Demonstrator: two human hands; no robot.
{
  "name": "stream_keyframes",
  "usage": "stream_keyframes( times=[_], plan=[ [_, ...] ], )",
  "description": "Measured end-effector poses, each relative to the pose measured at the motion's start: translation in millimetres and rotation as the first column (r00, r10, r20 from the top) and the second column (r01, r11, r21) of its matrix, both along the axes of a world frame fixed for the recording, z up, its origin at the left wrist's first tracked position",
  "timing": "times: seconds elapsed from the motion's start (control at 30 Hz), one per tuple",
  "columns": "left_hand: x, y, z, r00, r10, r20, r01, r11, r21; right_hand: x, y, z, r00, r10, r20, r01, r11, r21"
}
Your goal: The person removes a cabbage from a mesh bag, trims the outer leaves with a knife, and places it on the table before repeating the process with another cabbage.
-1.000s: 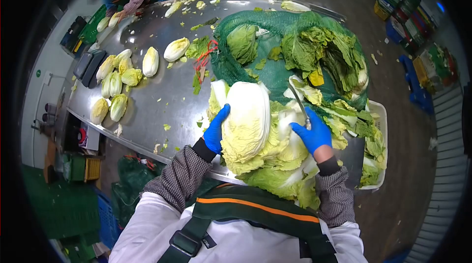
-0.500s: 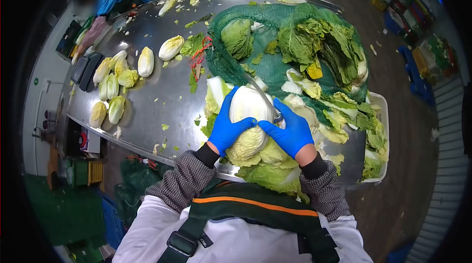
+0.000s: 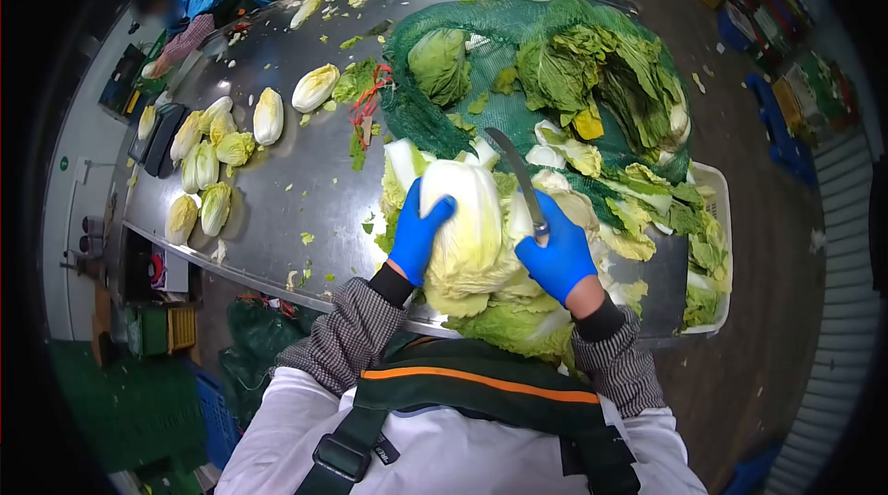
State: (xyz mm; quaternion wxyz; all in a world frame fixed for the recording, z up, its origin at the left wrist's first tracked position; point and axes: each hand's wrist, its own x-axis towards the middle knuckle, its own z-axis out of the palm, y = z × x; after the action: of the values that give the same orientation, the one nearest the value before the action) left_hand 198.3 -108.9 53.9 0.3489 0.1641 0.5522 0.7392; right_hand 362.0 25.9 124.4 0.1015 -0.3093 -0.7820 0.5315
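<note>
My left hand [image 3: 418, 234], in a blue glove, grips the left side of a pale napa cabbage [image 3: 467, 222] with the thumb over its top. To the right, my right hand [image 3: 558, 250], also gloved, is closed round the handle of a knife [image 3: 520, 169] with a curved blade pointing up and to the left. The blade is apart from the cabbage. Loose green and white leaves [image 3: 509, 333] lie under and around the cabbage, at the near edge of the metal table [image 3: 305, 176].
A green mesh sack [image 3: 421, 125] with leafy cabbages [image 3: 564, 74] spreads beyond my hands. Several trimmed cabbages [image 3: 215, 208] and a black scale-like box [image 3: 165, 136] stand at left. A white crate [image 3: 721, 264] of leaves is at right. Another person [image 3: 199, 9] is at the far left.
My right hand has drawn away from the cabbage to the right, and the knife blade now stands clear of it. My left thumb has shifted, and the cabbage is slightly turned.
</note>
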Motion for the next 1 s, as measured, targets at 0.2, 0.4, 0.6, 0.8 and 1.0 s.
stream_keyframes(
  times=[0.2,0.4,0.6,0.8,1.0],
  plan=[
    [-26,-14,16,0.691,-0.393,0.607,0.083,0.877,0.473,6,6,-10,0.995,-0.039,0.088,0.010,0.952,0.307],
    [-5,0,33,0.720,-0.398,0.569,0.188,0.900,0.392,-28,-1,-5,0.971,0.093,-0.222,-0.107,0.993,-0.050],
    [0,-12,40,0.945,-0.251,0.211,0.235,0.967,0.099,-20,-9,-19,0.992,0.123,-0.011,-0.123,0.986,-0.112],
    [2,-11,29,0.976,-0.210,-0.055,0.213,0.975,0.060,-21,-10,-20,0.992,0.124,0.028,-0.126,0.988,0.094],
    [-3,-19,9,0.943,-0.271,0.192,0.244,0.957,0.155,-18,-8,-28,1.000,0.009,0.021,-0.011,0.997,0.075]
  ],
)
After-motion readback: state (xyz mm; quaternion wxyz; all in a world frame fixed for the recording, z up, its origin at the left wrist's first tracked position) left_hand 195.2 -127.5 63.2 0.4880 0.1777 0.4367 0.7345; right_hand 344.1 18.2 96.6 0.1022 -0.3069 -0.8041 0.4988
